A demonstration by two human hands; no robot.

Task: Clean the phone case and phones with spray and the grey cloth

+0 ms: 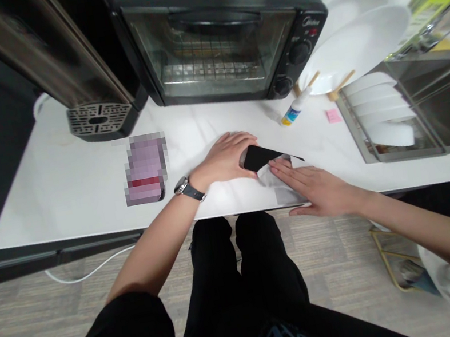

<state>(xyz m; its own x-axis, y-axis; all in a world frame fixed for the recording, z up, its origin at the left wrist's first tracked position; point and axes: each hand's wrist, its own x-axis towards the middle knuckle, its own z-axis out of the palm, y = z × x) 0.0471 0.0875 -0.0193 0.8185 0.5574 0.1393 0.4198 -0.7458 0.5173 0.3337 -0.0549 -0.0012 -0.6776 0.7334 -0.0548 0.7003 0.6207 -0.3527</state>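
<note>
White bench (79, 182) carries a phone (260, 157) near its front edge, on a cloth (282, 184) that reaches that edge. Left hand (226, 159), grip curled, holds the phone's end; right hand (318, 187) lies flat, grip released, on the cloth. Bare bench lies between phone and oven (219, 36).

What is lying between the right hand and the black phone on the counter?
A white cloth: the right hand presses flat on it beside the black phone. The left hand already grips the phone directly, with nothing between.
</note>
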